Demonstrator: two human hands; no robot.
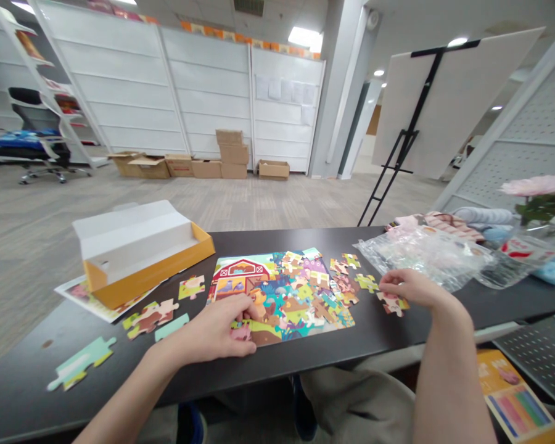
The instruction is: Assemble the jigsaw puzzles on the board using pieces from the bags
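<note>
A colourful farm jigsaw puzzle (277, 327) lies on the dark table, with a red barn at its upper left and several loose pieces strewn over its middle and right. My left hand (222, 330) rests on its lower left corner, thumb and bent fingers apart, covering part of the picture. To the right of the puzzle, my right hand (409, 287) grips a pink and green puzzle piece (393, 303) at the table surface. Beside it is a green puzzle piece (366, 282). More loose pieces, among them a long pale-green joined strip (82, 362), lie left of my left hand.
An open yellow box (152, 271) stands at the left on a printed sheet (81, 295). Clear plastic bags (430, 253) and folded cloths (457, 223) fill the right end of the table (240, 385). Beyond are cardboard boxes (234, 154) and an easel (400, 148).
</note>
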